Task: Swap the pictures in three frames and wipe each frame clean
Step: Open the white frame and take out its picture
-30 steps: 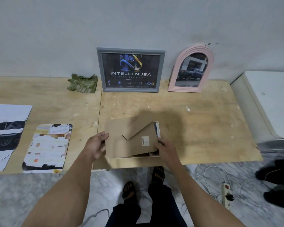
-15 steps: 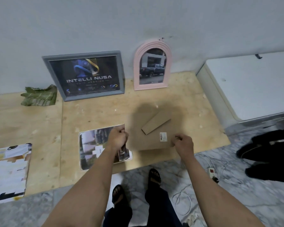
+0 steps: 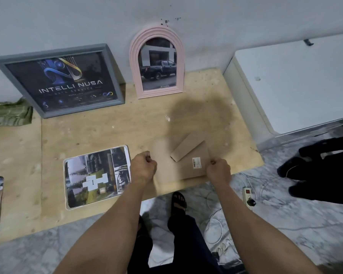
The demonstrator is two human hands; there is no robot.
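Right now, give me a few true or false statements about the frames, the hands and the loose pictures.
1. The grey frame leans against the wall. True.
2. The pink frame lies flat on the table. False: it stands upright against the wall.
3. Both hands, left and right, are at the brown backing. True.
4. A loose picture lies right of the backing. False: it lies to its left.
5. The green cloth covers the grey frame. False: it lies beside it.

place: makeshift home workroom | cues: bare plywood table [image 3: 107,131] against plain wall; marble floor [image 3: 285,224] and power strip [image 3: 248,196] below table
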